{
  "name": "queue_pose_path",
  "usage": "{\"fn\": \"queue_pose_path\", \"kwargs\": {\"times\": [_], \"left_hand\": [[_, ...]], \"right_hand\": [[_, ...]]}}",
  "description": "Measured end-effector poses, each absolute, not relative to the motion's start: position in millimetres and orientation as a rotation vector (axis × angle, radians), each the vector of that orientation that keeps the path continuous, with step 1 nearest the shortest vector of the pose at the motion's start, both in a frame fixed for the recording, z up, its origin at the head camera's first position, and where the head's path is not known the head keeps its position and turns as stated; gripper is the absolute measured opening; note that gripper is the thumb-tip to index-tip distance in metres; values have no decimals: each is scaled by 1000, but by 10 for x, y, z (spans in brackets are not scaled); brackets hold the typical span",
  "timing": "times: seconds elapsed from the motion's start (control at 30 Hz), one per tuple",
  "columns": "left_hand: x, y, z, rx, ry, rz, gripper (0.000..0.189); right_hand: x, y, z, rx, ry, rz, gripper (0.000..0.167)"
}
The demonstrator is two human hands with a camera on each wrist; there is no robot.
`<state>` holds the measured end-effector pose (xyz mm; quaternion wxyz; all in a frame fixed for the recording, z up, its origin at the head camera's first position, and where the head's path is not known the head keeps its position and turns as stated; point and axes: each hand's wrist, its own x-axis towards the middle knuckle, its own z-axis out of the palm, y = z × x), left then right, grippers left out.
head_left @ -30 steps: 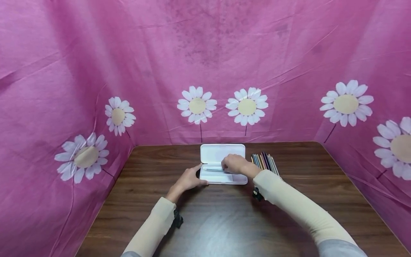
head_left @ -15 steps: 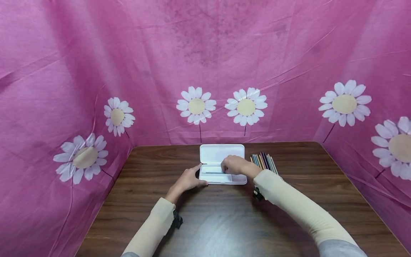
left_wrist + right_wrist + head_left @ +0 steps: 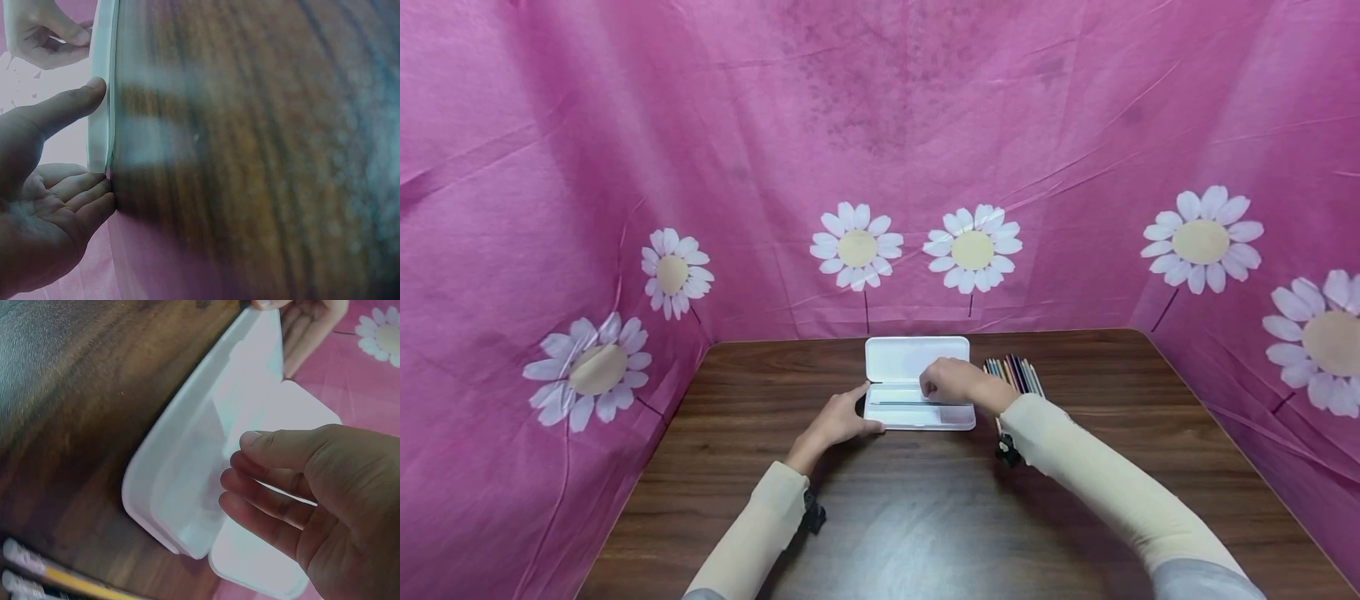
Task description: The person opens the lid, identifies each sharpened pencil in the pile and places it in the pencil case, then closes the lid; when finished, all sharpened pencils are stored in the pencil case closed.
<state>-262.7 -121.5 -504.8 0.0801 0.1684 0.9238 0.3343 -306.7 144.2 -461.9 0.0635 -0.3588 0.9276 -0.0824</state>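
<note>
gripping an open white case (image 3: pixel 902 417) by its left end, a person's left hand (image 3: pixel 837 419) rested at a brown table (image 3: pixel 895 517) as the right hand (image 3: pixel 951 380), its grip released and its fingers loosely bent, hovered over the case. a slim pencil (image 3: pixel 898 404) lay lengthwise inside; the lid (image 3: pixel 906 360) lay folded back on the far side. more pencils (image 3: pixel 1018 372) lay side by side just right of the case.

On the near side of the left hand (image 3: pixel 837 419) and right hand (image 3: pixel 952 381), bare table (image 3: pixel 910 508) leaves room to pass between the sleeves (image 3: pixel 756 529), while the white case (image 3: pixel 957 416) blocks the gap between the hands and pencils (image 3: pixel 1015 373) obstruct the right hand's outer side
</note>
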Motion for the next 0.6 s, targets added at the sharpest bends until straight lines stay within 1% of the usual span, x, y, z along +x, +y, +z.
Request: {"fn": "queue_pose_path", "kwargs": {"times": [0.13, 0.23, 0.43, 0.53, 0.6], "left_hand": [[-2632, -1213, -5052, 496, 2755, 1012, 94], [-2640, -1210, -5057, 483, 2748, 1023, 95], [-2644, -1207, -5061, 484, 2746, 1021, 95], [-2636, -1212, -5059, 487, 2747, 1020, 96], [-2630, -1218, -5063, 487, 2747, 1025, 95]], "right_hand": [[-3047, 1562, -4505, -1116, 2827, -277, 7], [-3029, 1690, -4420, -1091, 2849, -289, 7], [-2979, 2052, -4331, -1016, 2900, -348, 9], [-2947, 2272, -4320, -988, 2936, -391, 15], [-2921, 2412, -4313, -938, 2950, -410, 15]]}}
